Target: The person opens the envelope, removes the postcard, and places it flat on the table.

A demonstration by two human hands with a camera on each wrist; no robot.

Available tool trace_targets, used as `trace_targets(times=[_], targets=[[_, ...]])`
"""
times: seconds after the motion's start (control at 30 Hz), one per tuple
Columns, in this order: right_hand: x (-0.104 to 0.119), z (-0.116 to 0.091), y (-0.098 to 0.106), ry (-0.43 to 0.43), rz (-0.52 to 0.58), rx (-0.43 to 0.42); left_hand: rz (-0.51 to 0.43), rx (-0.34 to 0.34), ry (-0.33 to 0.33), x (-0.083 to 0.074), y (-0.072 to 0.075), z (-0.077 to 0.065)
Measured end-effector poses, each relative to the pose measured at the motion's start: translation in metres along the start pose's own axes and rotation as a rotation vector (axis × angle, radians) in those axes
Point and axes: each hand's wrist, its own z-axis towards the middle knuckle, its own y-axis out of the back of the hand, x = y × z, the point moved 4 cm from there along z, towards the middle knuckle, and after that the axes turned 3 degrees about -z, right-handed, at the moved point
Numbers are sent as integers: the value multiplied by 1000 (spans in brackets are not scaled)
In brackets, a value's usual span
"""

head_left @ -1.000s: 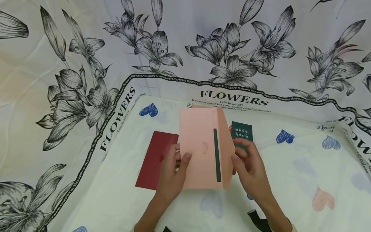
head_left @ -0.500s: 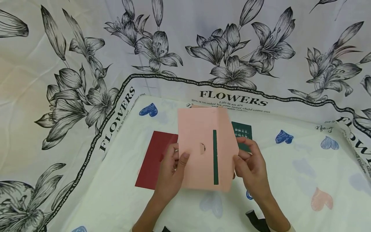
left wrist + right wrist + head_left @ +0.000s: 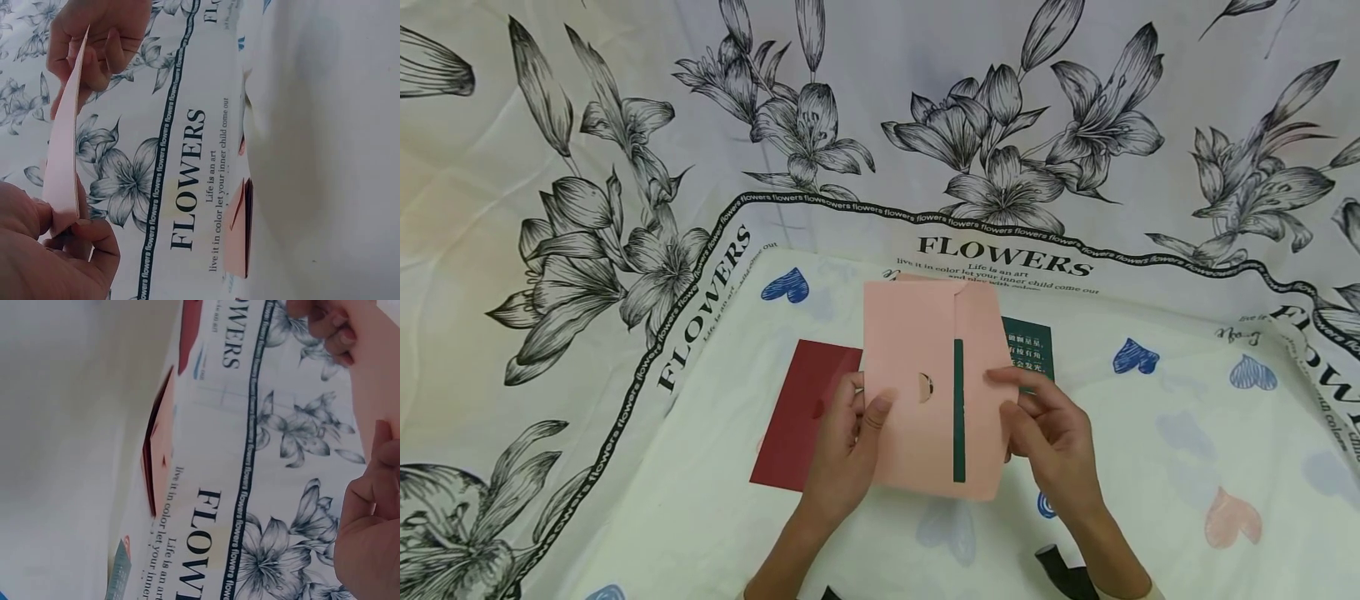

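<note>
In the head view a pale pink envelope (image 3: 913, 333) is held up over the table. Its flap is on the right, and a dark green strip (image 3: 958, 412) shows beside the flap's fold. A small half-round notch (image 3: 927, 387) sits near its middle. My left hand (image 3: 844, 454) grips the left edge, thumb in front and fingers behind. At the flap side my right hand (image 3: 1052, 437) holds the envelope's edge, index finger on the flap's face and thumb by the edge. The left wrist view shows the envelope (image 3: 62, 162) edge-on between both hands.
A red envelope (image 3: 786, 417) lies left, partly behind my left hand. A green card (image 3: 1032, 343) with white writing lies right, partly covered. Behind, a pink folded piece (image 3: 236, 240) rests on the table. The tablecloth (image 3: 1150, 450) has printed hearts.
The envelope's flap has turned to lie flatter toward the camera. My right index finger has come from behind the edge onto the flap's face. My left hand keeps its grip.
</note>
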Motion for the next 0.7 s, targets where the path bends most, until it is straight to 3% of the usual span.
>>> trace_targets(times=[0.2,0.47,0.7], targets=[[-2,0,0,-87,-6,8,7,-9,-42,-2,-4,-1],[-5,4,-5,-119,-146,-54,127,-7,-156,-6,-13,-4],[-9,4,-5,-190,-216,-137,181,13,-165,-3,-17,-4]])
